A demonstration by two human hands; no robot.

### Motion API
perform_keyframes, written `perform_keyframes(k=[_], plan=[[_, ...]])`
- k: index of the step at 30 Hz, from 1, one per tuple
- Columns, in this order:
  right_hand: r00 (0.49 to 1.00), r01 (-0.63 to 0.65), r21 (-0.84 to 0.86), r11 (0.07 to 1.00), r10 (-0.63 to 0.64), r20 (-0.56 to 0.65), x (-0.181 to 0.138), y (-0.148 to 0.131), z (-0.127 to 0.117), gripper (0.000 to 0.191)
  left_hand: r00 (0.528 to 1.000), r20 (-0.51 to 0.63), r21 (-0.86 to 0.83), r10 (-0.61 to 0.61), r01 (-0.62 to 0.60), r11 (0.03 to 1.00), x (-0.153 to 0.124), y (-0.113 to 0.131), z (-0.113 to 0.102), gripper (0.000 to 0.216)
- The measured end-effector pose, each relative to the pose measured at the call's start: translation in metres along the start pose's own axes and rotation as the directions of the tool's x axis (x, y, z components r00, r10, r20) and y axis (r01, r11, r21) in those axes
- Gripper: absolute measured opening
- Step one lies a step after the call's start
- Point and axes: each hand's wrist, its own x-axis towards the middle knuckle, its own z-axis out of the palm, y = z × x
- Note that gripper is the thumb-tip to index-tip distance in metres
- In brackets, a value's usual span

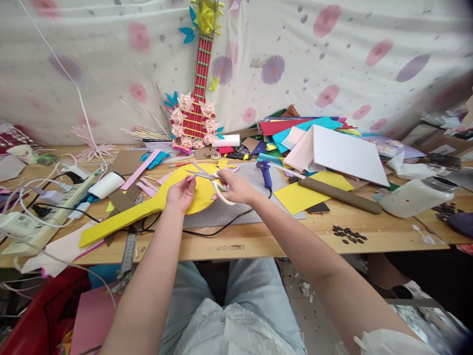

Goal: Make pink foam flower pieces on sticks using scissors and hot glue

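Observation:
My right hand (236, 187) is closed around the white handles of a pair of scissors (209, 177), whose open blades point left. My left hand (180, 193) pinches a small pale pink strip (191, 178) right at the blades. Under both hands lies a yellow guitar-shaped foam piece (148, 207), its round body beneath my hands and its neck running to the lower left. It rests partly on a grey cutting mat (236, 212) on the wooden table (281, 236).
A red paper guitar with pink flowers (195, 113) leans on the back cloth. A blue glue gun (264, 172), coloured paper sheets (310, 143), a brown roll (340, 195) and a white jar (414, 197) lie right. A power strip with cables (44, 207) sits left.

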Motion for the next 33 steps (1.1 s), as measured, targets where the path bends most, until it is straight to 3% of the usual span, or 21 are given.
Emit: perform_keyframes(k=[16,22,28,33], plan=[[0.993,-0.11,-0.028,0.994,0.111,0.044,-0.003,-0.002,0.001,0.04,0.999,-0.008,-0.028,-0.033,0.033,0.999,-0.002,0.0,-0.002,0.021],[0.98,-0.199,-0.036,0.979,0.199,-0.01,-0.005,0.009,-0.001,0.036,0.999,0.004,-0.023,-0.043,0.043,0.999,-0.003,0.0,-0.003,0.021],[0.999,0.028,-0.028,0.999,-0.029,-0.021,-0.004,0.01,-0.003,0.039,0.997,0.039,-0.022,-0.064,0.065,0.998,-0.004,-0.002,-0.001,0.02],[0.998,0.055,-0.054,0.997,-0.056,-0.011,-0.002,0.002,-0.002,0.038,0.998,0.033,-0.005,-0.053,0.053,0.999,-0.003,-0.003,-0.002,0.02]])
